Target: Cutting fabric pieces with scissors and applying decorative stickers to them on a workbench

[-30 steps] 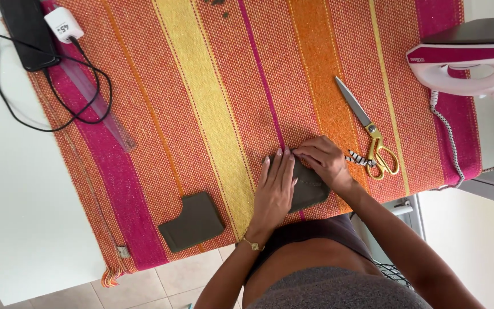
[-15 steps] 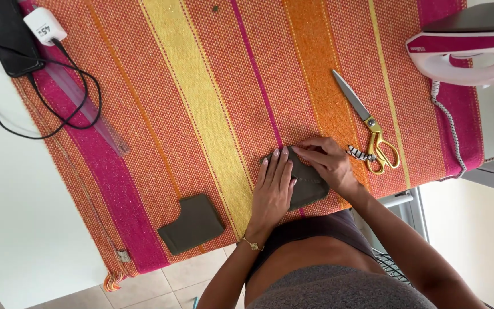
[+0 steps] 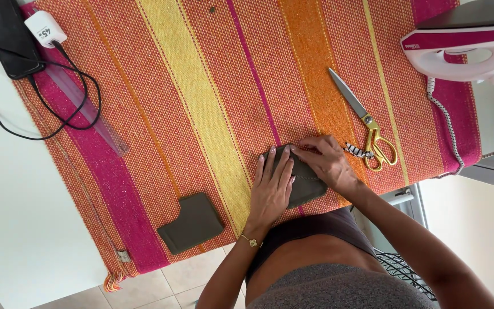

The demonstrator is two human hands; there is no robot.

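A small dark olive fabric piece (image 3: 310, 186) lies on the striped orange, yellow and pink cloth (image 3: 201, 97) near the table's front edge. My left hand (image 3: 272, 189) rests flat on its left part, fingers spread. My right hand (image 3: 324, 160) presses and pinches the piece's upper edge with the fingertips. A second dark olive piece (image 3: 191, 223), cut with a notch, lies apart to the left of my left hand. Gold-handled scissors (image 3: 367, 123) lie shut just right of my right hand.
A white and magenta iron (image 3: 464, 43) stands at the far right with its braided cord (image 3: 447, 123) trailing down. A clear ruler (image 3: 84, 109), a black phone (image 3: 6, 34) and a white charger (image 3: 44, 27) with black cable sit at the left. Tiled floor shows below.
The view has shifted slightly; both hands stay on the olive piece, with the right fingers working along its upper edge.
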